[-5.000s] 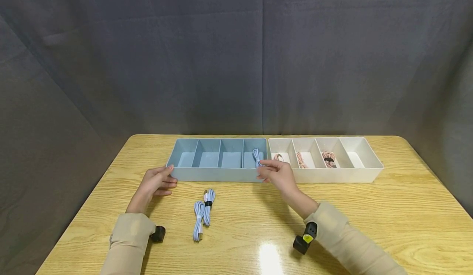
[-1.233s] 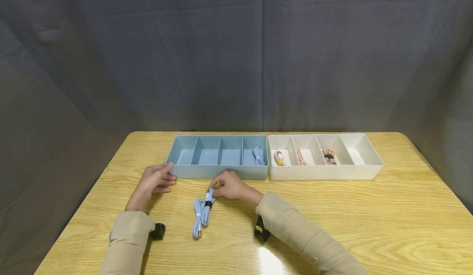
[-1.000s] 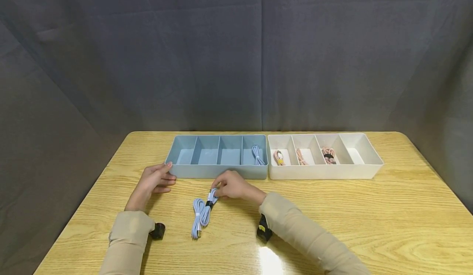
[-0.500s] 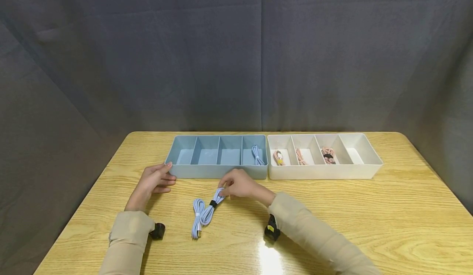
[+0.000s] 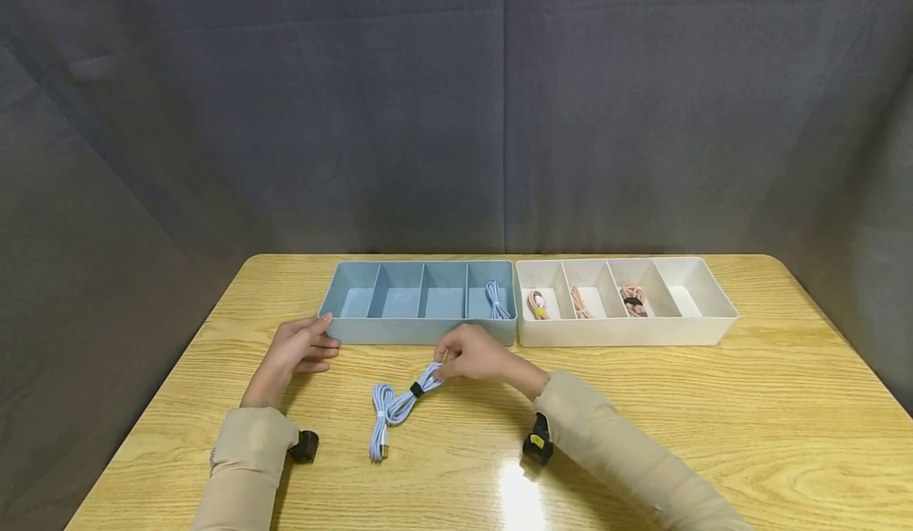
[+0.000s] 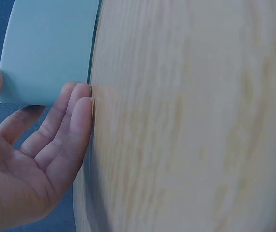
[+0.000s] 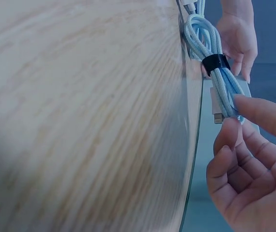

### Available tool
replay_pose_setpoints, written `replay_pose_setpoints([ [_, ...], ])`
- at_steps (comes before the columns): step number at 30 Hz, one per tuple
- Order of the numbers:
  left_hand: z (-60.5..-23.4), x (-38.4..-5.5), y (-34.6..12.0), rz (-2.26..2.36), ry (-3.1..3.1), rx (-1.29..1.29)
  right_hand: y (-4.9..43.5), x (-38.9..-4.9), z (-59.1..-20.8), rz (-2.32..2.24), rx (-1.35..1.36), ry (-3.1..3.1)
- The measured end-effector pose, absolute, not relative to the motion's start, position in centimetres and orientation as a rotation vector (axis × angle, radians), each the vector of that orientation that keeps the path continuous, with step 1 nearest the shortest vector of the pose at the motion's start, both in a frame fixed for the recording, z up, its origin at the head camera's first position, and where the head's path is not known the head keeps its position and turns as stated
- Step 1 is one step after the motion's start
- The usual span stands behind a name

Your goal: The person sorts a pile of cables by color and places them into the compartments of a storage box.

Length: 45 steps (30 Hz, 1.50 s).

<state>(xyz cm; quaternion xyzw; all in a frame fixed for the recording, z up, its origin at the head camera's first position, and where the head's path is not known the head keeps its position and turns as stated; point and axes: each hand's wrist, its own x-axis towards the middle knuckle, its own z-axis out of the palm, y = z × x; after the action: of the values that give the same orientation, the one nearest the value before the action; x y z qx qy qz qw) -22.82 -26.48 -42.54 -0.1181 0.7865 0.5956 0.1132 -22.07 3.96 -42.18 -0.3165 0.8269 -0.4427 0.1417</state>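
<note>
In the head view my right hand (image 5: 471, 353) pinches one end of a coiled light-blue charging cable (image 5: 403, 406) bound with a black strap. Thumb and index finger hold its loops in the right wrist view, where a metal plug (image 7: 219, 117) shows beside them. The cable's other end lies against a second coiled blue cable (image 5: 380, 420) with a white tie. My left hand (image 5: 294, 354) rests at the left end of the blue divided box (image 5: 421, 330). Its fingers touch the box's end wall (image 6: 46, 53), fairly straight, with the thumb by the rim.
Another blue cable (image 5: 495, 299) lies in the blue box's rightmost compartment. Right beside it stands a white divided box (image 5: 628, 331), holding pink cables (image 5: 633, 299) in three compartments. Both boxes stand near the back edge of the wooden table (image 5: 642, 412), before a dark curtain (image 5: 399, 119).
My right hand left the blue box's rightmost compartment, took hold of the black-strapped cable and drew its upper end rightward, tilting it. The left hand stays at the box.
</note>
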Motion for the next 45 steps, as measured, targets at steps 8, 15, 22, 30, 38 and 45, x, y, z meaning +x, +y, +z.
replay_pose_setpoints([
  [8, -42.6, -22.7, -26.4, 1.735, 2.324, -0.344, 4.6, -21.9, -42.1, -1.359, -0.906, 2.361],
  [15, -43.1, -23.0, -26.5, 1.776, 2.322, -0.345, 5.0, -21.4, -41.1, -1.445, -0.835, 2.383],
  [22, -42.7, -22.8, -26.3, 1.765, 2.322, -0.34, 5.2, -21.6, -41.3, -1.558, -0.762, 2.359],
  [30, -42.4, -22.6, -26.4, 1.747, 2.321, -0.313, 5.3, -20.8, -39.7, -1.668, -0.745, 2.356],
  [38, -44.0, -23.3, -26.9, 1.767, 2.329, -0.344, 5.1, -19.6, -37.2, -1.766, -0.707, 2.368],
  [45, -45.6, -24.4, -27.7, 1.766, 2.34, -0.329, 5.0, -20.0, -37.1, -1.862, -0.576, 2.402],
])
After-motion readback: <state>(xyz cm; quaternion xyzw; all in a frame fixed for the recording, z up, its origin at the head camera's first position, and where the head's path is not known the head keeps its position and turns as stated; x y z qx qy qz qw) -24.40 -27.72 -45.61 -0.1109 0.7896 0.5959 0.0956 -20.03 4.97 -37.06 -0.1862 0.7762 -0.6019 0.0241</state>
